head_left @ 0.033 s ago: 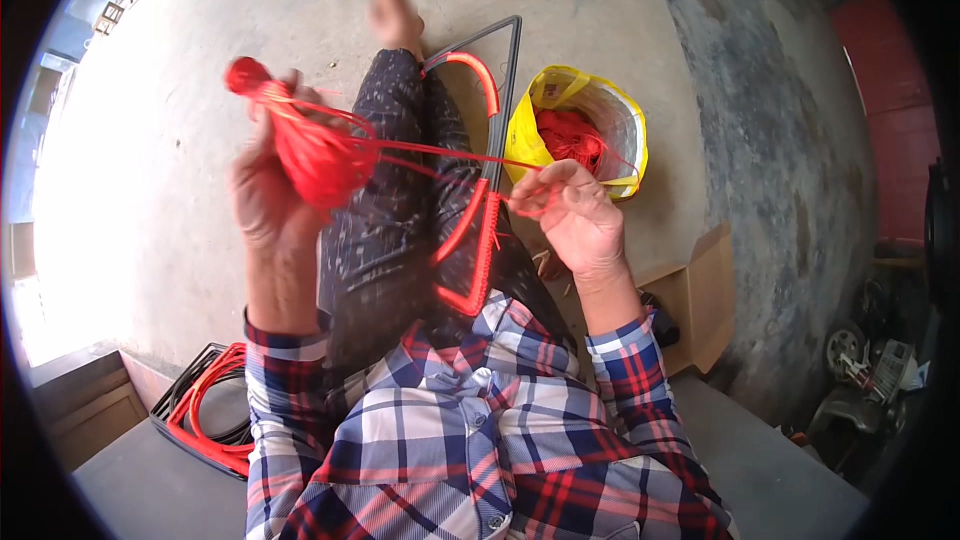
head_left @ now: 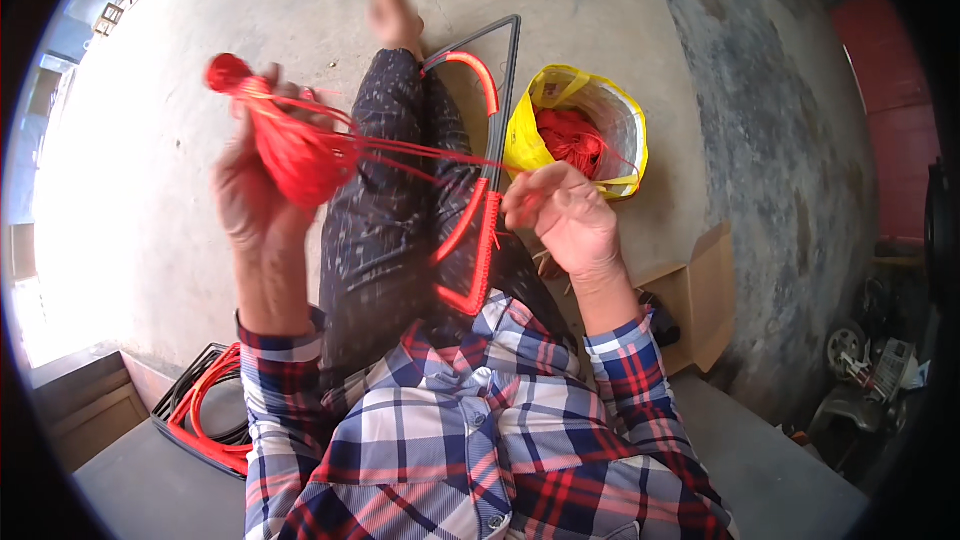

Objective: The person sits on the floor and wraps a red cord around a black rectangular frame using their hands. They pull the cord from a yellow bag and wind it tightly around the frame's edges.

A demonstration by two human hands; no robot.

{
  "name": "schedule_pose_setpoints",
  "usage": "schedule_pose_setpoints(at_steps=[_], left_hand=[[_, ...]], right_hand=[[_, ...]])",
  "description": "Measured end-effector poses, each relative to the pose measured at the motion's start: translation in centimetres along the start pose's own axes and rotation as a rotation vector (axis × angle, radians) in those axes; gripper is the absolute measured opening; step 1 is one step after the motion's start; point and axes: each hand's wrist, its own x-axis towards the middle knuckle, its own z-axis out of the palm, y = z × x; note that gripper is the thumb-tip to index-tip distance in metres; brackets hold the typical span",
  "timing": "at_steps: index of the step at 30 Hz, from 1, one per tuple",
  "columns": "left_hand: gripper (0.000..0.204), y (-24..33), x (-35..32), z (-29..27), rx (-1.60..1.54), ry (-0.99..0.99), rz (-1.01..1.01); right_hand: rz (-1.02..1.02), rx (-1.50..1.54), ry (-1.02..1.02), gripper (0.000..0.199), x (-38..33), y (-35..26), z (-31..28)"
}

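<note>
One bundle of red cord is gripped in the left hand, whose fingers are wrapped around it from behind. The bundle is held up left of the legs; it is glossy and bright, bulging at its lower end, narrowed toward a tight round knob at its top, with loose loops standing off its side. Thin red strands are stretched from it toward the right hand. That hand is raised with its fingers curled; whether a strand is pinched between them cannot be told.

Between the hands, a black frame is seen, bent to a corner at its far end. Its curved bar and its near corner are closely wrapped in red, and a short tail of cord is left sticking out beside the near wrapping.

Just beyond the right hand, a yellow bag is stood open on the concrete floor, with more red cord heaped inside. A small dark printed mark is borne on the bag's wall, too small to be read. By the left sleeve, red and black loops are laid on a grey bench.
</note>
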Motion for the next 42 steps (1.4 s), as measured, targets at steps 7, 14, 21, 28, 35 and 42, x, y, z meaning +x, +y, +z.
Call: schedule_pose_setpoints(at_steps=[7,14,21,28,35,42], left_hand=[[0.041,8.2,-0.7,2.2,0.101,-0.033,0.205],[0.037,2.1,-4.3,-2.0,1.291,0.273,-0.134],[0.031,-10.1,-4.1,-3.4,2.205,-0.489,-0.378],[0.025,-12.8,-5.7,-1.6,2.364,-0.443,-0.318],[0.026,-13.3,-7.4,-3.1,2.363,-0.474,-0.268],[0.021,-13.0,-6.3,-3.9,2.118,-0.495,-0.013]], right_hand=[[0.248,-0.414,-0.233,0.041,-1.1,-1.8,2.4],[0.106,-0.225,0.358,0.021,-1.3,-1.9,-7.5],[0.502,-0.673,0.089,0.037,-0.8,2.4,-3.1],[0.359,-0.869,-0.115,0.038,-0.9,2.5,-3.0],[0.147,-1.344,-0.151,0.047,-1.0,3.9,-3.0],[-0.121,-1.292,0.062,0.029,-1.8,4.0,-3.4]])
